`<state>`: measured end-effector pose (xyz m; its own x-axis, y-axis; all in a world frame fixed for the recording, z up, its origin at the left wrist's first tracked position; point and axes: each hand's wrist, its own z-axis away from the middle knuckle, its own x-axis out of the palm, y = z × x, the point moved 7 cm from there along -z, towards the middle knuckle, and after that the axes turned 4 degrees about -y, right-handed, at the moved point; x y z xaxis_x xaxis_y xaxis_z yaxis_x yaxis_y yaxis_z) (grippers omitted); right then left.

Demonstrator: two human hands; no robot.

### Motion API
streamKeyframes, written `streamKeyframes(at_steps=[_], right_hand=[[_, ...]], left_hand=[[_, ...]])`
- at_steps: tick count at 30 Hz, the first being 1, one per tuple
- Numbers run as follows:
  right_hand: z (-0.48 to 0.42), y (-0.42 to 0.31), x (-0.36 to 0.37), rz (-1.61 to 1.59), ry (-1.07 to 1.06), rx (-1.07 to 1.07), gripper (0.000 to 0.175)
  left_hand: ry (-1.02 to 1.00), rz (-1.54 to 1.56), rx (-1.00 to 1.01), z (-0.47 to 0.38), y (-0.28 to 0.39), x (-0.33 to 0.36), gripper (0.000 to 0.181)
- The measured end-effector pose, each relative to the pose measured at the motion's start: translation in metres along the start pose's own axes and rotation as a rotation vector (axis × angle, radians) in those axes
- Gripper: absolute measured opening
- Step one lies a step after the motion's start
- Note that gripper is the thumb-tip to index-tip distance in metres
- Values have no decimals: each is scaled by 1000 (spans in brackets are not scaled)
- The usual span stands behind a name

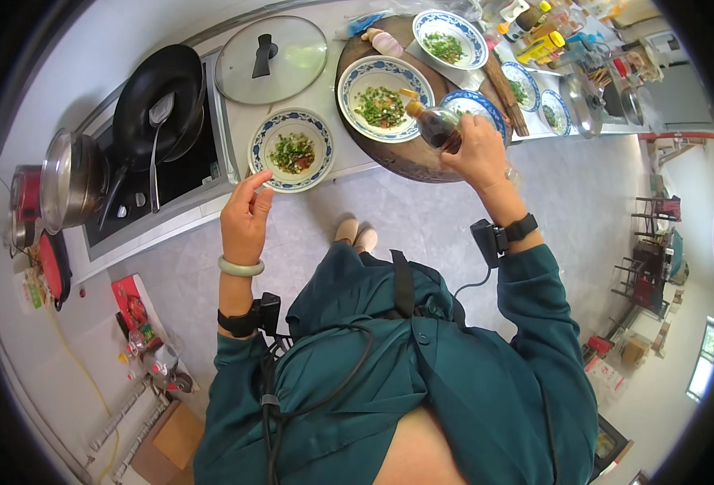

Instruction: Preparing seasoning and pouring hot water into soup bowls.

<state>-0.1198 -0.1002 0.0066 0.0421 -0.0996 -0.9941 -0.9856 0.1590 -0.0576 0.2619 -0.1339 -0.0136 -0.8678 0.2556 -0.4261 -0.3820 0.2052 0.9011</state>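
Note:
My right hand [481, 154] grips a bottle of dark liquid [438, 128], tilted with its open cap over a blue-and-white bowl [348, 85] that holds chopped green onion and reddish seasoning. That bowl stands on a round wooden chopping board [387, 159]. Partly behind the bottle and my hand is a second patterned bowl [475, 98] with greens. My left hand [246, 212], fingers apart and empty, hovers by the near left rim of another seasoned bowl [258, 130] at the counter's edge. A further bowl with greens [451, 21] stands at the board's far side.
A glass lid [296, 79] lies beside the cooktop, where a black wok [132, 91] holds a metal ladle [154, 145]. Ginger and a garlic or onion bulb [387, 43] lie on the board. Rightward are a wooden stick [505, 97], more bowls [555, 113] and several condiment bottles [541, 47].

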Motion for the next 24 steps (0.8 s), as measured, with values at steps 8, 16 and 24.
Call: streamKeyframes(at_steps=[8, 16, 24], right_hand=[[9, -1, -4, -230, 93, 53, 51], [24, -23, -13, -433, 110, 81, 55], [28, -25, -20, -558, 108, 105, 57]], left_hand=[[-72, 34, 116, -34, 25, 18, 27], [-199, -42, 344, -63, 80, 68, 36], [-114, -236, 670, -97, 144, 101, 48]])
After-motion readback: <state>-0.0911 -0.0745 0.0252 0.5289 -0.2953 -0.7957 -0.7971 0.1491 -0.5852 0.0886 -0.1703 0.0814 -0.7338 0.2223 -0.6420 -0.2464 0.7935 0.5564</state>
